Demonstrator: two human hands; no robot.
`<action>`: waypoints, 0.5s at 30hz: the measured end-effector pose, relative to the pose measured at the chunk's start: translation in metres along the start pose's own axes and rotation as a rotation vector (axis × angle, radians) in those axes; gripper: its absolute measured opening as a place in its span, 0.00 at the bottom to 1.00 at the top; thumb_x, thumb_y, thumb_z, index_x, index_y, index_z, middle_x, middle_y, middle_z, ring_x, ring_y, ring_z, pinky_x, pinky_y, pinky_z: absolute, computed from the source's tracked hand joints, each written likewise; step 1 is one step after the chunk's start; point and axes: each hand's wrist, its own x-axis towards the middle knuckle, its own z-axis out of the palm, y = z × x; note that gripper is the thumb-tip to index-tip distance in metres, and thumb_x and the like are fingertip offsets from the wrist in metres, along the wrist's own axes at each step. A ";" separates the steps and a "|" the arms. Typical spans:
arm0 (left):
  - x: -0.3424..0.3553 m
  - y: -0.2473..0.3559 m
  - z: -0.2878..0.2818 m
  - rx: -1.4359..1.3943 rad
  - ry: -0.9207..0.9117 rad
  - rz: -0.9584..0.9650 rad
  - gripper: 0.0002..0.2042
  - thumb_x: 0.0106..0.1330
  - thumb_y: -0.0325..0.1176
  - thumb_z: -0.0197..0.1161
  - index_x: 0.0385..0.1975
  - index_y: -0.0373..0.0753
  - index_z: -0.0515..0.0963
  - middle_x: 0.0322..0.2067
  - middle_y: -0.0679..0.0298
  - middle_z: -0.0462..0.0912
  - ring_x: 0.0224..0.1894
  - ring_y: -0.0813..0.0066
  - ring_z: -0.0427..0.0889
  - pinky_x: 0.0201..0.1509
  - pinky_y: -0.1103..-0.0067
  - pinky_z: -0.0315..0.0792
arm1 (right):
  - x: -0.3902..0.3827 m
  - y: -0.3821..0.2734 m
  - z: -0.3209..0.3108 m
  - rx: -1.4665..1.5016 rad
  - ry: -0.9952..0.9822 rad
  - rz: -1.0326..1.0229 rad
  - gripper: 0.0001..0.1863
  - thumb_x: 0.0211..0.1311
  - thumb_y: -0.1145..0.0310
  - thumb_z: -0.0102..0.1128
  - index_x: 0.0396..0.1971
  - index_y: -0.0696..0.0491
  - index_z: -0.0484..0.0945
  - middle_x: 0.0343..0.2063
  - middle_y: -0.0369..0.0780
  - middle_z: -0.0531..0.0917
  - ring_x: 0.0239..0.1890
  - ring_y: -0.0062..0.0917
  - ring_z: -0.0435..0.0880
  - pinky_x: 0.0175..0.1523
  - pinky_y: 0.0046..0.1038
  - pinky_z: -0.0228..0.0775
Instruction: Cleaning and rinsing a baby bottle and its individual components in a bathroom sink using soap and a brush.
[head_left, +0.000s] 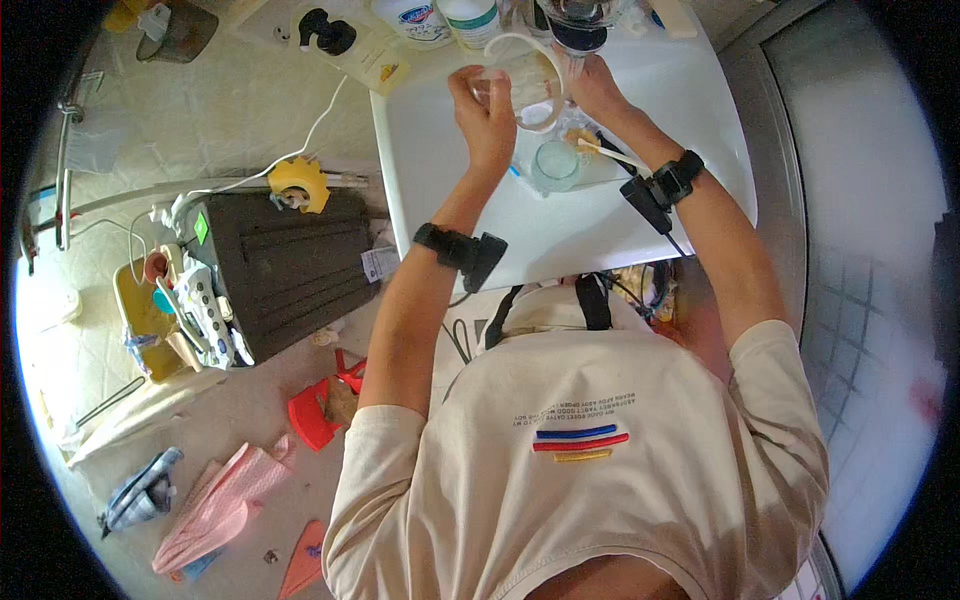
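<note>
Over the white washbasin [420,150], my left hand [485,120] is closed round the side of a clear tub with a pale rim [540,85], tipped so its opening faces right. My right hand [600,95] is beside the tub's right edge, fingers curled. What they grip is hidden behind the hand. Below the tub, a greenish glass cup [556,166] rests in the basin. Next to it lie a pale-handled brush [612,152] and a thin dark-handled thing, partly behind my right forearm.
White bottles [468,20] and a black-pump bottle [330,35] line the back. A dark clear-topped object [580,35] stands behind my right hand. At left are a dark ribbed box [300,270] and a yellow tub [145,310]. Cloths [225,505] lie on the floor. A glass door [860,200] is at right.
</note>
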 end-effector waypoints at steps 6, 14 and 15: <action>0.013 -0.088 -0.002 -0.397 -0.192 -0.402 0.21 0.66 0.47 0.36 0.41 0.34 0.67 0.33 0.57 0.75 0.35 0.71 0.74 0.39 0.76 0.69 | -0.001 0.004 -0.010 -0.439 0.306 -0.244 0.24 0.48 0.55 0.57 0.41 0.54 0.65 0.30 0.43 0.74 0.31 0.33 0.76 0.35 0.30 0.67; 0.013 -0.168 -0.009 1.186 -0.693 0.615 0.10 0.52 0.32 0.53 0.35 0.43 0.75 0.48 0.51 0.68 0.51 0.51 0.64 0.53 0.62 0.59 | -0.033 0.024 -0.020 -0.779 0.472 -0.444 0.31 0.38 0.64 0.65 0.45 0.54 0.62 0.36 0.47 0.68 0.39 0.39 0.67 0.45 0.34 0.62; 0.014 -0.171 -0.008 1.218 -0.708 0.635 0.11 0.50 0.32 0.55 0.35 0.44 0.75 0.50 0.50 0.66 0.53 0.49 0.62 0.54 0.62 0.59 | -0.033 0.023 -0.018 -0.727 0.435 -0.384 0.32 0.37 0.64 0.65 0.45 0.54 0.62 0.36 0.47 0.68 0.39 0.39 0.68 0.45 0.34 0.63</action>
